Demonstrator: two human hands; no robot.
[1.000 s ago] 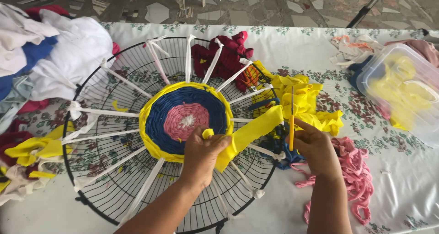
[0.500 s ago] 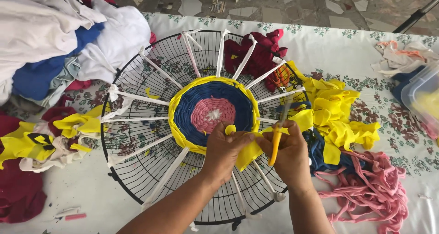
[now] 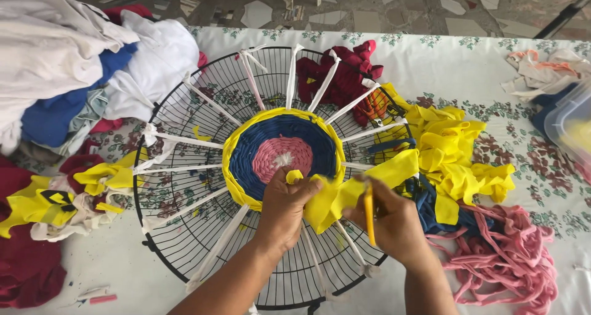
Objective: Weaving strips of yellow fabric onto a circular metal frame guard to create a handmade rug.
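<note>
A bench (image 3: 468, 62) covered with a white floral cloth stands on a floor of broken-stone tiles. On it lies a round black wire fan guard (image 3: 184, 241), laid flat, with white fabric strips (image 3: 212, 253) tied across it like spokes. At its centre sits a woven fabric disc (image 3: 280, 152): pink in the middle, then a blue ring, then a yellow edge.

The left hand (image 3: 284, 210) rests at the near edge of the disc, its grip pinched narrow around the end of a yellow fabric strip (image 3: 394, 170). The right hand (image 3: 394, 222), just beside it, has its grip closed around a thin orange stick (image 3: 369, 213), held upright, and also touches the same yellow strip. The strip runs right to a heap of yellow fabric (image 3: 458, 155) at the guard's right rim.

A pile of pink strips (image 3: 508, 262) lies near the right hand. Dark red cloth (image 3: 345, 75) lies at the guard's far side. White and blue clothing (image 3: 74, 62) is heaped at far left, with yellow scraps (image 3: 37, 204) below. A clear plastic tub (image 3: 569, 127) sits at the right edge.
</note>
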